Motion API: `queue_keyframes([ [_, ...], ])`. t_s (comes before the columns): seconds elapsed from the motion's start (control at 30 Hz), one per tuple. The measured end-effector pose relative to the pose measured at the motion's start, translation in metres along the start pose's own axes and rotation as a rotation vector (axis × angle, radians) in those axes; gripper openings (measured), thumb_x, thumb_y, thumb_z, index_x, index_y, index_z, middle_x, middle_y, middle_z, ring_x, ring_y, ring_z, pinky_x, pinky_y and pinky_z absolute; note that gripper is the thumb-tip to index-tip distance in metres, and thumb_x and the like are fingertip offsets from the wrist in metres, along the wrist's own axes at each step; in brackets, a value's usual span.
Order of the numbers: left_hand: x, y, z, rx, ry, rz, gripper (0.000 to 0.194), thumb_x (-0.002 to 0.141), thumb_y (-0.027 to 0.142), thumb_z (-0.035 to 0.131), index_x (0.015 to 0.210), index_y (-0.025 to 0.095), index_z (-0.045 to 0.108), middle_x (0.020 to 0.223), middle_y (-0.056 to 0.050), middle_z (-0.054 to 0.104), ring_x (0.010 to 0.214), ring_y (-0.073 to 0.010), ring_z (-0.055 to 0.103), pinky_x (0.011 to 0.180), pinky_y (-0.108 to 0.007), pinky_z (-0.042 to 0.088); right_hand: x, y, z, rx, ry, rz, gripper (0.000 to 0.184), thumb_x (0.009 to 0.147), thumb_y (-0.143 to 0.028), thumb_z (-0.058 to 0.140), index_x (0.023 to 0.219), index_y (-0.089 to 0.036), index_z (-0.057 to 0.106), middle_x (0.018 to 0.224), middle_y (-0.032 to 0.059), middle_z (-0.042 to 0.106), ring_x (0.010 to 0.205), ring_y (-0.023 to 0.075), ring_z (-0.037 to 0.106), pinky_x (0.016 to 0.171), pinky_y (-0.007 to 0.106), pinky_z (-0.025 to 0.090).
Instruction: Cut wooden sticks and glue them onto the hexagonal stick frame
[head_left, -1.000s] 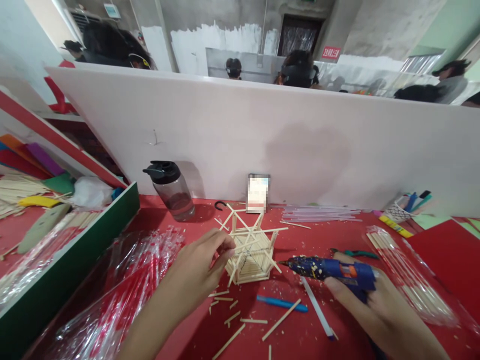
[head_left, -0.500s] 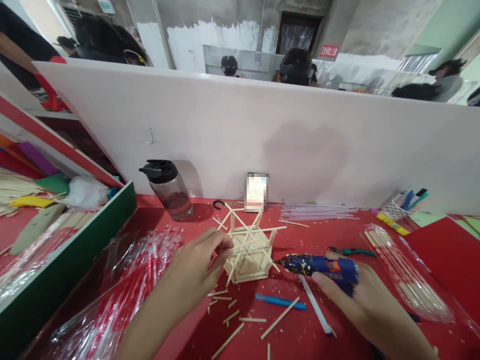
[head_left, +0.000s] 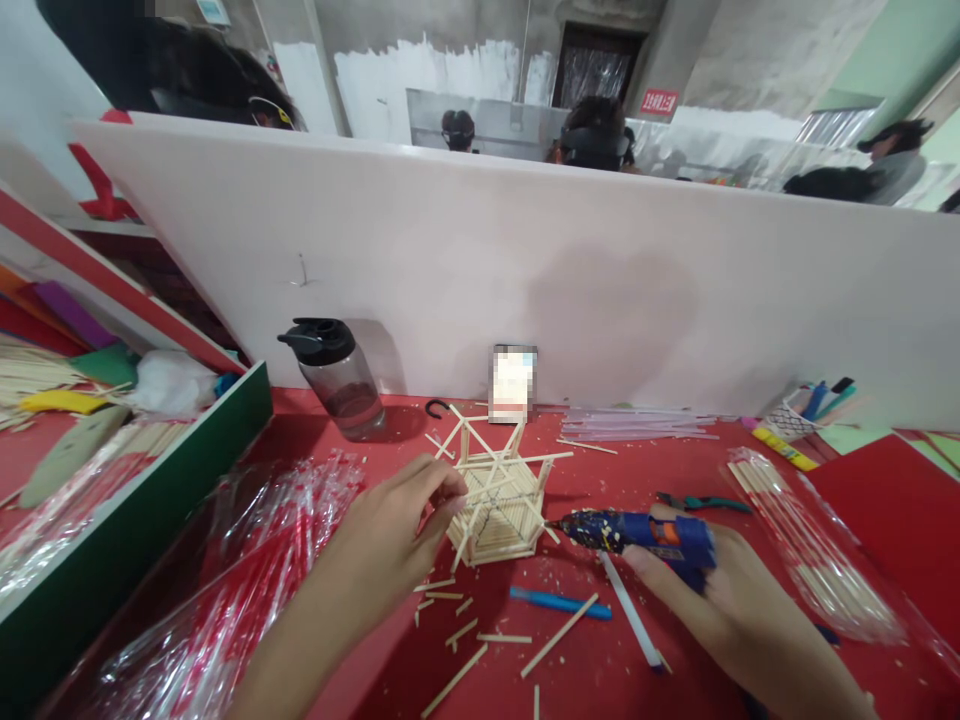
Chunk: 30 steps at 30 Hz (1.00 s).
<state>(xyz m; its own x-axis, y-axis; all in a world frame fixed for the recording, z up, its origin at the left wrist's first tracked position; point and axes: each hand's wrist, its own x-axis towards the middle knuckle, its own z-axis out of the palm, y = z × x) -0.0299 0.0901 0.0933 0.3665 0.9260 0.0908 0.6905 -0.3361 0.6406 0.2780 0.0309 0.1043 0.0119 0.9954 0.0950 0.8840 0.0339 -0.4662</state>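
Drawn a little leftward since the first frame, the blue glue gun (head_left: 637, 532) sits clamped in the right hand (head_left: 739, 590), its nozzle at the stick frame's (head_left: 504, 530) right side; contact is unclear. At the frame's left edge, the left hand (head_left: 409, 510) curls thumb and fingers close together; whether they pinch a stick cannot be told. That six-sided frame stands mid-table on the red tabletop (head_left: 600, 690), before a phone (head_left: 512, 385) with a blurred screen. Beyond the white partition (head_left: 450, 260), a red sign (head_left: 660, 102) bears white characters too small to read surely.
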Motion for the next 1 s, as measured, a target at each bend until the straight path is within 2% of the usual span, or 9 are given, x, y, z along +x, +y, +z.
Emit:
queue_keyframes([
  [0.17, -0.001, 0.001, -0.001, 0.006, -0.017, -0.010, 0.019, 0.100, 0.033, 0.043, 0.093, 0.023, 0.058, 0.090, -0.002, 0.065, 0.074, -0.0173, 0.060, 0.066, -0.029, 0.042, 0.000, -0.001, -0.005, 0.018, 0.029, -0.008, 0.043, 0.088, -0.060, 0.054, 0.091, -0.023, 0.075, 0.096, 0.0071, 0.079, 0.095, 0.0310, 0.073, 0.083, 0.038, 0.057],
  [0.3, -0.004, 0.006, -0.001, 0.034, -0.017, 0.009, 0.018, 0.099, 0.031, 0.043, 0.094, 0.023, 0.059, 0.092, -0.002, 0.066, 0.076, -0.0176, 0.061, 0.066, -0.029, 0.041, 0.002, -0.005, -0.011, 0.046, -0.026, -0.003, 0.041, 0.088, -0.059, 0.054, 0.079, -0.024, 0.072, 0.083, 0.0048, 0.078, 0.082, 0.0271, 0.073, 0.076, 0.034, 0.057],
  [0.47, -0.011, 0.017, 0.002, 0.120, 0.022, 0.049, 0.022, 0.102, 0.031, 0.040, 0.095, 0.025, 0.060, 0.093, -0.001, 0.066, 0.077, -0.0176, 0.061, 0.068, -0.030, 0.043, 0.003, -0.009, -0.013, 0.058, -0.056, 0.003, 0.042, 0.087, -0.060, 0.053, 0.078, -0.024, 0.072, 0.081, 0.0049, 0.077, 0.079, 0.0267, 0.071, 0.074, 0.035, 0.056],
  [0.63, -0.018, 0.024, 0.012, 0.286, 0.031, 0.157, 0.026, 0.099, 0.014, 0.039, 0.103, 0.024, 0.063, 0.101, -0.003, 0.066, 0.089, -0.0206, 0.062, 0.075, -0.033, 0.047, 0.004, -0.007, -0.014, 0.119, -0.108, 0.004, 0.038, 0.088, -0.056, 0.054, 0.086, -0.023, 0.074, 0.087, 0.0062, 0.077, 0.082, 0.0273, 0.071, 0.073, 0.035, 0.057],
  [0.77, -0.020, 0.028, 0.019, 0.401, 0.000, 0.211, 0.032, 0.088, 0.001, 0.044, 0.101, 0.022, 0.064, 0.097, -0.004, 0.066, 0.084, -0.0225, 0.063, 0.071, -0.034, 0.048, 0.004, 0.010, -0.011, 0.347, -0.185, 0.072, 0.038, 0.083, -0.058, 0.060, 0.079, -0.022, 0.072, 0.074, 0.0060, 0.073, 0.075, 0.0269, 0.069, 0.073, 0.036, 0.057],
  [0.9, -0.020, 0.031, 0.019, 0.433, -0.045, 0.229, 0.038, 0.077, -0.005, 0.046, 0.097, 0.021, 0.065, 0.095, -0.004, 0.067, 0.085, -0.0250, 0.064, 0.072, -0.037, 0.051, 0.000, 0.035, -0.001, 0.633, -0.220, 0.127, 0.050, 0.077, -0.069, 0.062, 0.075, -0.020, 0.070, 0.070, 0.0060, 0.070, 0.068, 0.0244, 0.065, 0.066, 0.034, 0.055],
  [1.0, -0.019, 0.031, 0.018, 0.436, -0.047, 0.222, 0.041, 0.073, -0.007, 0.045, 0.096, 0.020, 0.067, 0.095, -0.005, 0.068, 0.084, -0.0256, 0.065, 0.071, -0.039, 0.053, -0.001, 0.049, 0.006, 0.716, -0.230, 0.167, 0.055, 0.077, -0.073, 0.059, 0.070, -0.019, 0.066, 0.064, 0.0047, 0.065, 0.064, 0.0216, 0.061, 0.062, 0.032, 0.051],
])
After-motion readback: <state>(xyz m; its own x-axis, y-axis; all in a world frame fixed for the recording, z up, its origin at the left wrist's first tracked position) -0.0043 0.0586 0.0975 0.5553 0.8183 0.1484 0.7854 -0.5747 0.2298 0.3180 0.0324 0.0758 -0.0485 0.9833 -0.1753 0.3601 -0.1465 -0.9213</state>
